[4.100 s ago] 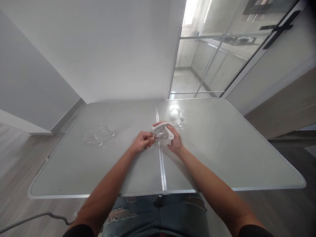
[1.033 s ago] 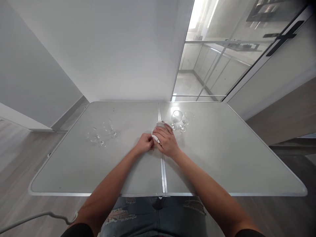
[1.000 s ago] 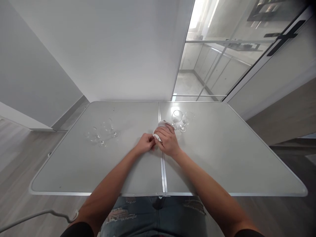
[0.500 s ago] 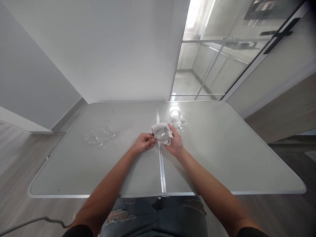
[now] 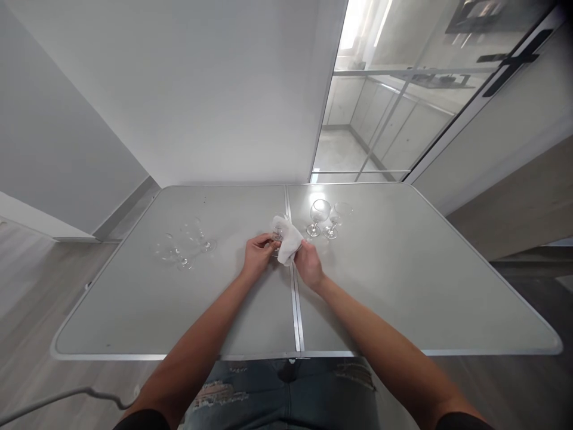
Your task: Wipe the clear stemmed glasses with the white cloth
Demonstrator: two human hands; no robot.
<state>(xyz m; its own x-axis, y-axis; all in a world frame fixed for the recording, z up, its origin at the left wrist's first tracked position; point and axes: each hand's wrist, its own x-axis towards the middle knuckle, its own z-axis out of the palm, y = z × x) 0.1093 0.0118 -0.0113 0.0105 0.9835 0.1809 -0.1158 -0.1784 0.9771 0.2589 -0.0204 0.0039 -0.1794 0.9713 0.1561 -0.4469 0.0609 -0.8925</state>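
Over the table's centre seam, my left hand (image 5: 259,254) pinches a clear wine glass (image 5: 278,220) near its stem. The glass is upright or nearly so, its bowl partly hidden behind a white cloth (image 5: 290,243). My right hand (image 5: 308,263) grips the cloth, which lies against the right side of the glass. Just beyond that hand, two stemmed glasses stand upright: one wine glass (image 5: 319,210) and, to its right, a second wine glass (image 5: 335,220).
On the left half of the folding table (image 5: 134,322) are more clear glasses (image 5: 197,234), hard to make out against the grey top. A white wall (image 5: 224,119) rises behind, with a glass-paned door (image 5: 380,107) at right. A grey cable (image 5: 67,395) hangs lower left.
The glass has turned from lying sideways in the cloth to bowl up. My right hand has come down and nearer with the cloth, which now hangs on the glass's right side.
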